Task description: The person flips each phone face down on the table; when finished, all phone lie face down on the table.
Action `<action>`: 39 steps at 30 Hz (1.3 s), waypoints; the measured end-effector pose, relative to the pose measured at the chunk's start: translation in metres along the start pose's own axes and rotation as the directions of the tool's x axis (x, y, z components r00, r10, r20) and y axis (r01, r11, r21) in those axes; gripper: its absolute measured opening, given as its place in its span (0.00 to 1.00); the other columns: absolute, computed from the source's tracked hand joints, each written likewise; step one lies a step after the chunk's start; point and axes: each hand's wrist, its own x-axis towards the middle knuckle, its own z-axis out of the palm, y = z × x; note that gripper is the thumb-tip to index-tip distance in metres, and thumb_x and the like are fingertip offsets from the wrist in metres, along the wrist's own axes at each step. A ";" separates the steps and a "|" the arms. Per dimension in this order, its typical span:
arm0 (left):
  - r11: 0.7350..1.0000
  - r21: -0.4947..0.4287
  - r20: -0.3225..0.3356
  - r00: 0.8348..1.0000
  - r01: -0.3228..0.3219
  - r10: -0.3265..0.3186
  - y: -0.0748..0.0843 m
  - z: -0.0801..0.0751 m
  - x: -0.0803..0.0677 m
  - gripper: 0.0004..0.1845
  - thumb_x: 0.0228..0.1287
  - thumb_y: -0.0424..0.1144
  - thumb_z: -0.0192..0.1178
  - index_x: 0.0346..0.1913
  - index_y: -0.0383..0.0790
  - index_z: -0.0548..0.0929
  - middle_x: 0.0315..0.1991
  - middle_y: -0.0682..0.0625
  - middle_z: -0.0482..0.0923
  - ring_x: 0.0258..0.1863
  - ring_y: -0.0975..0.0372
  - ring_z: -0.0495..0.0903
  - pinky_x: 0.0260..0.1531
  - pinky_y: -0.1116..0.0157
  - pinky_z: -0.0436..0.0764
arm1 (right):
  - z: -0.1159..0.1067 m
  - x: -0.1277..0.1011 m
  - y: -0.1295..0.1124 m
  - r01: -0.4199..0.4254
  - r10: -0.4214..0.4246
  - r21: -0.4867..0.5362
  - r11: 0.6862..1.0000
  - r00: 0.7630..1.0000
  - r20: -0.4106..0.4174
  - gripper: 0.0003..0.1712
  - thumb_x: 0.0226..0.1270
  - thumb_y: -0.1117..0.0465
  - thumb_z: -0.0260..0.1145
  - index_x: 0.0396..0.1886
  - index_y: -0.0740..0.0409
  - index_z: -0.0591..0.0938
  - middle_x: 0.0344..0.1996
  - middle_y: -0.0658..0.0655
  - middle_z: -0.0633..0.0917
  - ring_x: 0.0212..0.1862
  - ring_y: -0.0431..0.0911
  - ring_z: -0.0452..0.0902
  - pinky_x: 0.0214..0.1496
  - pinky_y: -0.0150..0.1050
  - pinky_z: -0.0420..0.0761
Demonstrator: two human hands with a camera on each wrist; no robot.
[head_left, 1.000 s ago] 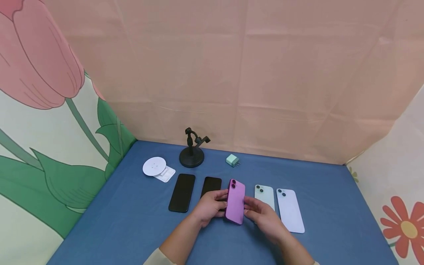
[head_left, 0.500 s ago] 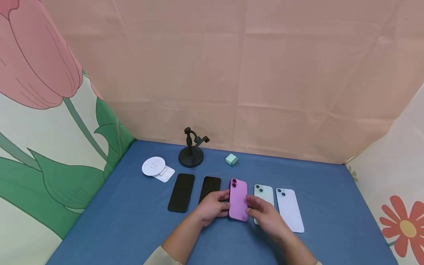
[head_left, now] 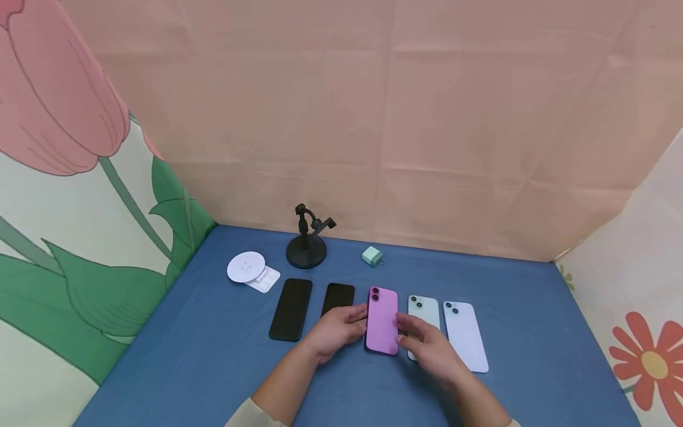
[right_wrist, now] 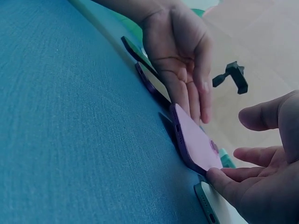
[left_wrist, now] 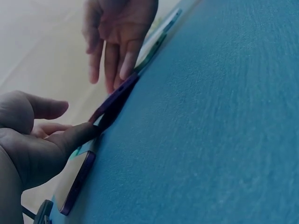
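Placement of the purple phone (head_left: 382, 321) looks like the step in hand: it lies back up on the blue table (head_left: 533, 356), in the row between a black phone (head_left: 338, 298) at its 9 o'clock and a green phone (head_left: 424, 311) at its 3 o'clock. The left hand (head_left: 337, 331) touches its left edge with nearly straight fingers; the right hand (head_left: 427, 347) touches the right edge, fingers relaxed and a little spread. I judge it almost settled; next move needs only gentle release, without pushing the neighbours.
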 end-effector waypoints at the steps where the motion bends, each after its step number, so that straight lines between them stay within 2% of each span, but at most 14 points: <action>1: 1.000 -0.001 0.003 1.000 -0.002 0.002 0.001 0.000 -0.001 0.29 0.77 0.33 0.59 0.76 0.31 0.67 0.74 0.40 0.70 0.74 0.48 0.69 0.65 0.50 0.73 | 0.000 0.000 0.000 -0.002 0.002 0.000 1.000 1.000 -0.001 0.31 0.75 0.61 0.65 0.74 0.64 0.72 0.69 0.63 0.78 0.72 0.61 0.70 0.71 0.57 0.72; 8: 1.000 0.020 0.009 1.000 0.010 -0.010 0.005 -0.002 -0.005 0.29 0.77 0.33 0.58 0.76 0.30 0.67 0.74 0.40 0.69 0.75 0.48 0.67 0.65 0.51 0.73 | 0.001 0.000 0.000 -0.007 0.007 -0.001 1.000 1.000 0.006 0.31 0.75 0.60 0.65 0.74 0.64 0.73 0.69 0.63 0.78 0.72 0.60 0.70 0.71 0.58 0.72; 22: 0.999 -0.024 0.024 1.000 0.021 -0.020 0.004 -0.003 -0.010 0.30 0.77 0.35 0.59 0.77 0.31 0.67 0.75 0.40 0.69 0.75 0.49 0.67 0.67 0.52 0.72 | 0.004 -0.002 -0.001 -0.023 0.023 0.006 1.000 1.000 -0.004 0.31 0.75 0.60 0.66 0.74 0.64 0.73 0.69 0.63 0.78 0.72 0.61 0.71 0.71 0.58 0.73; 31: 1.000 0.001 0.022 1.000 0.018 -0.018 0.006 -0.008 -0.013 0.30 0.77 0.39 0.60 0.77 0.34 0.68 0.74 0.42 0.70 0.74 0.50 0.69 0.67 0.50 0.72 | 0.009 0.000 -0.003 0.029 -0.028 0.012 1.000 0.999 -0.041 0.29 0.75 0.61 0.65 0.73 0.61 0.74 0.67 0.62 0.79 0.70 0.58 0.73 0.70 0.58 0.73; 39: 0.998 0.049 0.020 0.999 -0.035 0.034 0.008 -0.020 -0.016 0.32 0.77 0.40 0.59 0.78 0.33 0.66 0.75 0.41 0.69 0.74 0.49 0.69 0.71 0.49 0.68 | 0.018 0.007 -0.004 0.056 -0.056 -0.023 0.998 0.998 -0.016 0.29 0.75 0.60 0.66 0.73 0.60 0.74 0.67 0.60 0.80 0.69 0.58 0.74 0.70 0.57 0.74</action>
